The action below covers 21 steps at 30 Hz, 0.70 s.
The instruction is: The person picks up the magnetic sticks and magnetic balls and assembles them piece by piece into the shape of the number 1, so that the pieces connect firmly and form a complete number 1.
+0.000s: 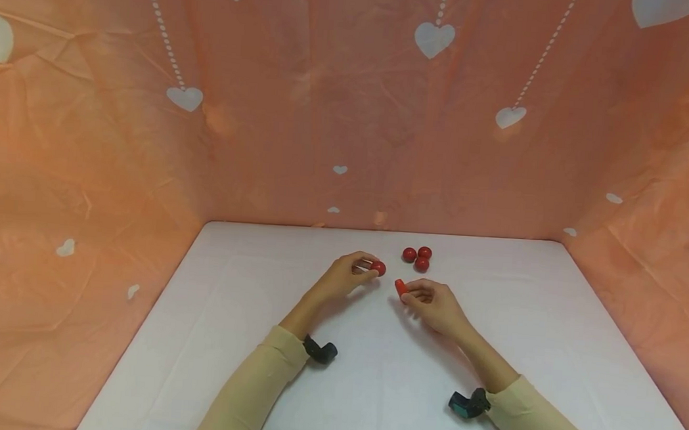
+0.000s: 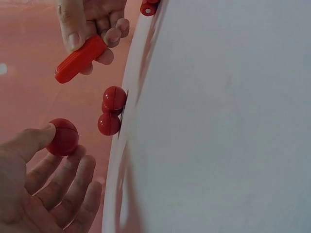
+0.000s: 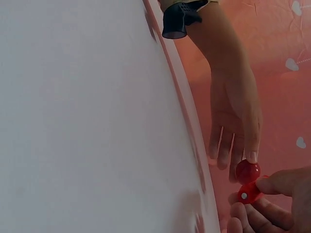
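My left hand [image 1: 349,278] pinches a glossy red ball [image 2: 63,137] between thumb and fingertips, held above the table. The ball has a thin dark seam line. Opposite it, my right hand [image 1: 436,306] grips a short bright-red ridged stick [image 2: 80,59] between thumb and fingers, one end pointing toward the left hand. A white dot marks one end of the stick in the right wrist view. Beyond both hands, three more red balls [image 1: 421,264] sit close together on the white table. From the right wrist, the stick overlaps the held ball.
The white-covered table [image 1: 224,339] ends at a peach cloth backdrop [image 1: 350,130] with white hearts, which encloses the back and both sides. At the top edge of the left wrist view shows another small red piece [image 2: 149,7] with a white dot. Both wrists carry black cameras [image 1: 321,350].
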### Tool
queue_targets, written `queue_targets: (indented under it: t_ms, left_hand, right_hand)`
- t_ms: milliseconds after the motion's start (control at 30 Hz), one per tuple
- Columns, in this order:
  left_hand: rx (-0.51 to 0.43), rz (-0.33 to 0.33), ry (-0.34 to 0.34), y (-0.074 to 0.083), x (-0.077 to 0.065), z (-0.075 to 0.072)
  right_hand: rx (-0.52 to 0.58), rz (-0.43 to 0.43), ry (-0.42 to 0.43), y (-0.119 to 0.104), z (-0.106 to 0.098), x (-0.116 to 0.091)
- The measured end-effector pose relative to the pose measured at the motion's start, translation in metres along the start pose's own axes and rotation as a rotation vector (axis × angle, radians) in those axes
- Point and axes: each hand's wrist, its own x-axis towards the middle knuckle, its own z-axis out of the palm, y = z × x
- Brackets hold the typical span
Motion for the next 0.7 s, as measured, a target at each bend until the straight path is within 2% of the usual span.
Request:
queue_targets:
  t_ms: [367, 700]
  left_hand:
    - [-0.066, -0.063, -0.038, 0.000, 0.000, -0.001]
    - [-0.113, 0.008, -0.058, 0.001, 0.002, 0.000]
  right_hand:
    - [0.046, -0.005, -0.019, 0.002, 0.013, 0.005]
    - [0.067, -0.008, -0.032, -0.004, 0.021, 0.009]
